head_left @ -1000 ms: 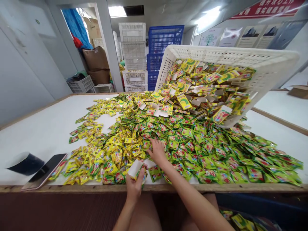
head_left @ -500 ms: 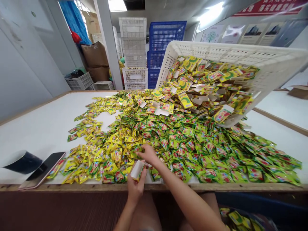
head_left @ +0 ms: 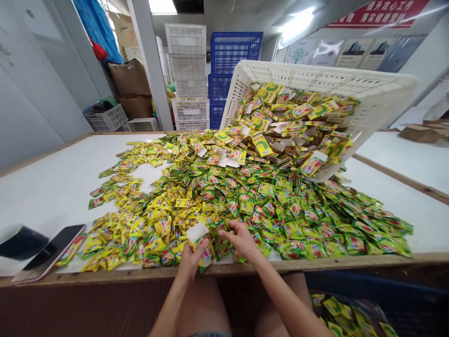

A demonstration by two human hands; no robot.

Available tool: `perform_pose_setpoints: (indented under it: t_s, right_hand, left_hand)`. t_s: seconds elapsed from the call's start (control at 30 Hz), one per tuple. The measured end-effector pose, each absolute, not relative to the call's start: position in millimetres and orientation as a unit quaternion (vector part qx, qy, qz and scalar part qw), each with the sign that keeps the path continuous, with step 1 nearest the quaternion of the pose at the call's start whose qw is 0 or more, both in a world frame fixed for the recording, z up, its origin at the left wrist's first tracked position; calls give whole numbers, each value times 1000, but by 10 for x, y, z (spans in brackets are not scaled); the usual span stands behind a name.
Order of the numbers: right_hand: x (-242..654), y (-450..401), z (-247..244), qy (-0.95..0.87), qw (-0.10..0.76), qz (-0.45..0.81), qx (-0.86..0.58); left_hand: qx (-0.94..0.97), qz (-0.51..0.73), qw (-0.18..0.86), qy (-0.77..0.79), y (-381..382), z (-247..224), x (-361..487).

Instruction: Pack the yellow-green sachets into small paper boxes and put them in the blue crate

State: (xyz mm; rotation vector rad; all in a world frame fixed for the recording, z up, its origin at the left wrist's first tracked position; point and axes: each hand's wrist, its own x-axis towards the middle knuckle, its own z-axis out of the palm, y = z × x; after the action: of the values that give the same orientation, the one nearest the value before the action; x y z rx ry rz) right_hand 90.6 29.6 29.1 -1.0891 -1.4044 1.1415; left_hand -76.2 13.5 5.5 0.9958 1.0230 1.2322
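My left hand point(head_left: 191, 258) is closed around a small yellow, green and red carton point(head_left: 201, 241) at the table's front edge. The carton's white end flap stands up and faces away from me. To its right, my right hand point(head_left: 242, 239) hovers low over the green sachets point(head_left: 270, 210), thumb and forefinger apart and curved, with nothing plainly held between them. Yellow sachets point(head_left: 163, 224) lie heaped to the left and beyond my left hand. The fingertips of my right hand are close to the heap; whether they touch a sachet is hard to see.
A tilted white crate point(head_left: 317, 72) spills flat yellow cartons point(head_left: 263, 145) onto the heap. A phone point(head_left: 52, 252) and dark mug point(head_left: 21, 241) are at the left. Below the table at right, a container holds yellow packs point(head_left: 342, 311). Stacked blue crates point(head_left: 235, 51) stand behind.
My right hand has moved right, away from the carton and across the sachets. The carton in my left hand has turned, so its printed side and raised white flap show more. The view has shifted slightly.
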Motion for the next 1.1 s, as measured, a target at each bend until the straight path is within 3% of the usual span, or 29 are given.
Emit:
perform_pose_setpoints:
  t_s: [0.17, 0.4, 0.57, 0.87, 1.1]
  right_hand:
    - [1122, 301, 208, -567, 510, 403, -506]
    - [1406, 250, 403, -631, 456, 311, -545]
    - [1187, 266, 222, -586, 424, 373, -581]
    - [765, 345, 54, -594, 346, 243, -685]
    - [817, 269, 110, -552, 481, 433, -526]
  left_hand:
    - [474, 481, 607, 419, 154, 123, -765]
    - [449, 478, 621, 429, 105, 208, -854]
    - [427, 464, 635, 447, 90, 268, -972]
    - [451, 396, 640, 481, 162, 320, -870]
    - [427, 398, 685, 436, 144, 227, -878]
